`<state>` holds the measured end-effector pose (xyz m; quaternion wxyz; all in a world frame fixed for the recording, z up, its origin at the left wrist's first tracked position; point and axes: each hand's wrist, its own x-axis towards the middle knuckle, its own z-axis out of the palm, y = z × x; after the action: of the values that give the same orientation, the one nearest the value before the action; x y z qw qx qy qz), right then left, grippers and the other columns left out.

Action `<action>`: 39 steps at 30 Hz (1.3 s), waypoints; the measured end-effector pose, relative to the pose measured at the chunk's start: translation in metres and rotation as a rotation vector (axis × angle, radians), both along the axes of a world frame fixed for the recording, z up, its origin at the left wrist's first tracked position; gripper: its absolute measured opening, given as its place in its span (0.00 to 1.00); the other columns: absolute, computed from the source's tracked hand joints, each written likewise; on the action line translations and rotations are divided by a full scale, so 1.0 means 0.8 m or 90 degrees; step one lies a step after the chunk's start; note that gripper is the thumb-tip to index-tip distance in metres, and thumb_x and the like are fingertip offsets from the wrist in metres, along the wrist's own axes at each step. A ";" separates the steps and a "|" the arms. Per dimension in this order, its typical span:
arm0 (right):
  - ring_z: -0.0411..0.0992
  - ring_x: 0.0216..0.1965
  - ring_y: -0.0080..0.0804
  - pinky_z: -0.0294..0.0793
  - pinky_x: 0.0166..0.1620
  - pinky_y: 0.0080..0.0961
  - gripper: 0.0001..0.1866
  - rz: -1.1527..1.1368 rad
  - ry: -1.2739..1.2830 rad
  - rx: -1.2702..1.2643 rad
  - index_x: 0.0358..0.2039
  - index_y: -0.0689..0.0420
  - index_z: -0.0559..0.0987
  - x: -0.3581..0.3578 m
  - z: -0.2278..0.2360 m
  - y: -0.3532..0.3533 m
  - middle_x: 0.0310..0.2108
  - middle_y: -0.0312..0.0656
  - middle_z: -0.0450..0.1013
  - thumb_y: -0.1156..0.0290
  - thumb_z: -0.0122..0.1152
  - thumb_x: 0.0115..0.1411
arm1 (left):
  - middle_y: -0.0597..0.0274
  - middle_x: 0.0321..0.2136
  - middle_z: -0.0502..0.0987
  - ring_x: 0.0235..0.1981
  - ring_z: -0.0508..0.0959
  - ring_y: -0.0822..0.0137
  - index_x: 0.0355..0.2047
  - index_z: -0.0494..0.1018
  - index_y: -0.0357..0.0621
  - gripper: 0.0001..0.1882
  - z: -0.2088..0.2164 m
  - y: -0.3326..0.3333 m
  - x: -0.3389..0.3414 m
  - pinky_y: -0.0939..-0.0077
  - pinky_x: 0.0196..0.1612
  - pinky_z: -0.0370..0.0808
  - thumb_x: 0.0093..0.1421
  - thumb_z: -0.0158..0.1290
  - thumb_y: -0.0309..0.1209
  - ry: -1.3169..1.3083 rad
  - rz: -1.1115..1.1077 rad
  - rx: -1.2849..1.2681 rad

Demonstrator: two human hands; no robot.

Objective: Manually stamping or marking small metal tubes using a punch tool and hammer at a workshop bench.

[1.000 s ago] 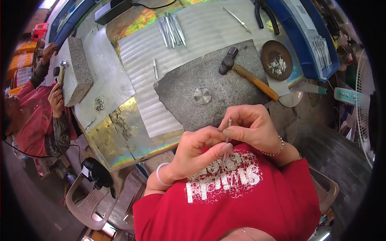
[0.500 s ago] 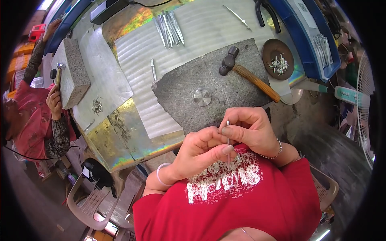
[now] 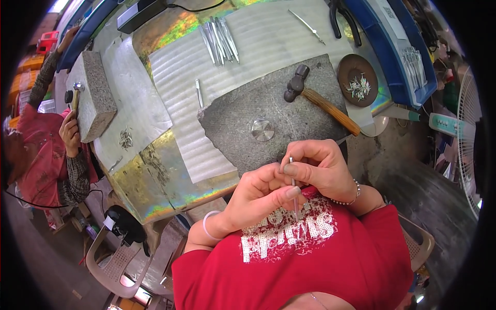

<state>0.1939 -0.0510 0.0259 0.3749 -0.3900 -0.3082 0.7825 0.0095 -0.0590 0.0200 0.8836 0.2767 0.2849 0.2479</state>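
**Slender silvery rod (image 3: pixel 293 181) pinched close to the chest**

Far left of the person's own hands, a co-worker's hand (image 3: pixel 70 133) grips a tool beside a granite block (image 3: pixel 92 77). Nearer the left hand (image 3: pixel 261 191) lie a heap of small metal pieces (image 3: pixel 125 137), then a lone metal strip (image 3: pixel 199 93) and a bundle of slim metal rods (image 3: pixel 219 42), these last two well beyond its knuckles.

The rod runs between both hands, near the red shirt (image 3: pixel 289 274), one tip showing above the right thumb, a paler end trailing below the left. It looks light and stiff, probably smooth enough to roll under the fingertips, and thin enough to bend if levered. A pinch at two points along the shaft, ends left free, should suit it best.

The left hand, a pale bangle (image 3: pixel 205 225) at its wrist, is closed on the lower shaft, thumb stretched flat, fingers curled behind. Straight ahead of it, a round metal disc (image 3: pixel 262 130) rests on a rough stone slab (image 3: pixel 232 124). The right hand (image 3: pixel 315 166), set slightly higher, arches inward with thumb and forefinger together on the upper shaft. Beyond and right of it are a wooden-handled hammer (image 3: pixel 324 105), pliers (image 3: pixel 337 20), a brown bowl (image 3: pixel 349 66) of metal bits and a blue bin (image 3: pixel 380 57).
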 end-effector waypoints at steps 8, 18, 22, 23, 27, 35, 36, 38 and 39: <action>0.66 0.26 0.13 0.64 0.28 0.12 0.05 -0.002 -0.050 -0.039 0.29 0.63 0.76 -0.003 0.008 0.008 0.26 0.33 0.70 0.75 0.58 0.59 | 0.48 0.28 0.77 0.31 0.79 0.62 0.43 0.65 0.33 0.09 -0.007 0.003 0.002 0.73 0.35 0.79 0.62 0.46 0.23 -0.009 0.018 -0.005; 0.66 0.21 0.12 0.64 0.24 0.09 0.06 -0.146 -0.068 0.066 0.34 0.62 0.76 -0.003 0.000 0.023 0.23 0.33 0.72 0.73 0.58 0.59 | 0.56 0.32 0.76 0.29 0.77 0.71 0.43 0.66 0.36 0.10 -0.002 0.016 -0.006 0.79 0.36 0.75 0.63 0.47 0.25 0.036 0.146 0.032; 0.67 0.24 0.12 0.67 0.27 0.08 0.07 -0.119 -0.081 0.124 0.38 0.62 0.75 -0.004 -0.001 0.023 0.27 0.35 0.73 0.75 0.58 0.59 | 0.58 0.27 0.76 0.26 0.77 0.69 0.44 0.67 0.37 0.11 0.000 0.027 -0.028 0.77 0.32 0.76 0.61 0.48 0.25 -0.083 0.298 -0.119; 0.68 0.26 0.13 0.68 0.28 0.09 0.09 -0.112 -0.066 0.135 0.40 0.62 0.74 -0.008 -0.002 0.021 0.30 0.36 0.73 0.75 0.58 0.58 | 0.58 0.26 0.75 0.26 0.76 0.69 0.44 0.67 0.37 0.11 -0.002 0.033 -0.032 0.78 0.31 0.76 0.61 0.48 0.26 -0.082 0.324 -0.089; 0.70 0.30 0.16 0.71 0.31 0.14 0.20 -0.122 -0.155 0.269 0.47 0.61 0.70 0.005 -0.024 0.024 0.35 0.38 0.73 0.73 0.63 0.54 | 0.60 0.31 0.74 0.30 0.75 0.70 0.41 0.71 0.37 0.10 0.018 0.080 -0.049 0.79 0.30 0.75 0.63 0.48 0.30 0.049 0.370 0.121; 0.69 0.18 0.23 0.67 0.22 0.18 0.11 -0.188 -0.509 0.591 0.35 0.60 0.74 0.022 -0.049 0.026 0.23 0.38 0.70 0.75 0.64 0.51 | 0.64 0.26 0.75 0.26 0.73 0.77 0.36 0.73 0.34 0.11 -0.014 0.269 -0.074 0.83 0.28 0.75 0.59 0.53 0.32 0.508 0.265 0.395; 0.68 0.17 0.24 0.66 0.21 0.18 0.10 -0.196 -0.516 0.649 0.34 0.60 0.74 0.020 -0.053 0.027 0.22 0.38 0.70 0.76 0.64 0.50 | 0.65 0.24 0.74 0.23 0.73 0.76 0.36 0.73 0.33 0.12 -0.031 0.289 -0.072 0.83 0.26 0.74 0.58 0.54 0.32 0.536 0.244 0.396; 0.67 0.15 0.24 0.65 0.20 0.18 0.09 -0.199 -0.515 0.662 0.32 0.60 0.74 0.016 -0.046 0.030 0.21 0.38 0.70 0.77 0.63 0.50 | 0.63 0.19 0.74 0.18 0.73 0.75 0.39 0.72 0.32 0.15 -0.054 0.314 -0.068 0.82 0.20 0.73 0.55 0.57 0.29 0.571 0.247 0.392; 0.67 0.15 0.25 0.65 0.20 0.19 0.09 -0.200 -0.523 0.661 0.32 0.60 0.74 0.016 -0.044 0.029 0.21 0.38 0.70 0.78 0.63 0.49 | 0.62 0.19 0.74 0.18 0.73 0.75 0.40 0.71 0.32 0.15 -0.064 0.323 -0.065 0.82 0.19 0.73 0.54 0.58 0.29 0.592 0.236 0.401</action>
<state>0.2067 -0.0276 -0.0092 0.4752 -0.4648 -0.7011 0.2580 -0.0427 0.1997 -0.0316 0.4835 0.5508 0.5985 0.3234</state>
